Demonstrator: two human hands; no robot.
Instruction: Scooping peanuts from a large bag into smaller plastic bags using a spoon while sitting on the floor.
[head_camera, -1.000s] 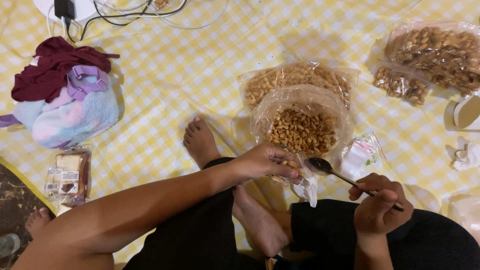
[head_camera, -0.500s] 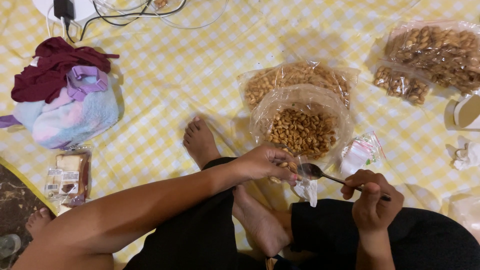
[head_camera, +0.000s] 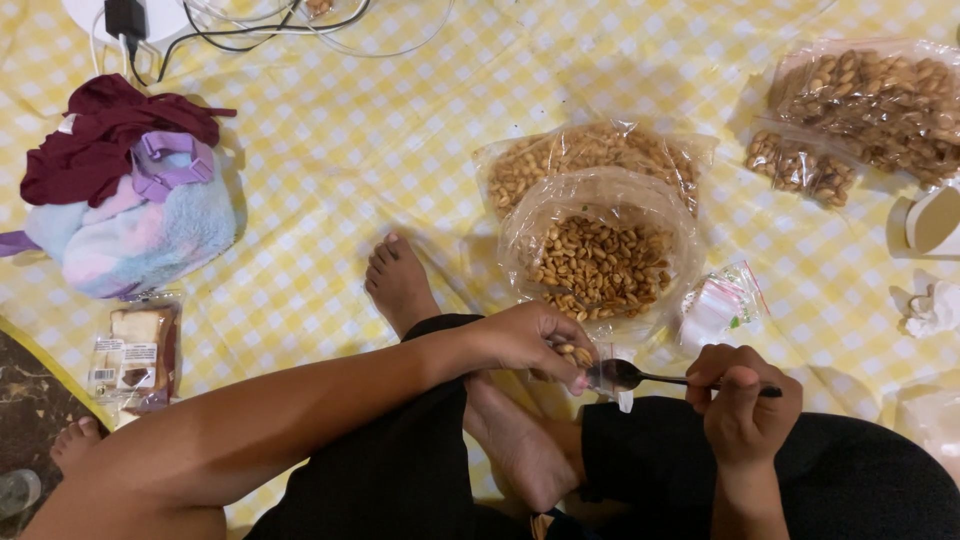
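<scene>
My left hand (head_camera: 528, 340) pinches a small clear bag (head_camera: 600, 368) that holds a few nuts, low in the middle of the view. My right hand (head_camera: 742, 402) grips the handle of a metal spoon (head_camera: 640, 377). The spoon's bowl touches the small bag's mouth, right beside my left fingertips. Just beyond the hands lies a big open clear bag of brown nuts (head_camera: 600, 258). A second nut bag (head_camera: 590, 152) sits behind it.
A yellow checked cloth (head_camera: 330, 150) covers the floor. On it lie small zip bags (head_camera: 722, 302), two bags of larger nuts (head_camera: 860, 105), a pastel backpack with dark red cloth (head_camera: 130, 190), a wrapped snack (head_camera: 135, 350), cables (head_camera: 250, 25) and crumpled tissue (head_camera: 930, 308). My bare feet (head_camera: 400, 282) rest between.
My right hand has swung the spoon left and down until it lies level at the small bag's mouth. My left hand with the bag has dropped slightly toward me.
</scene>
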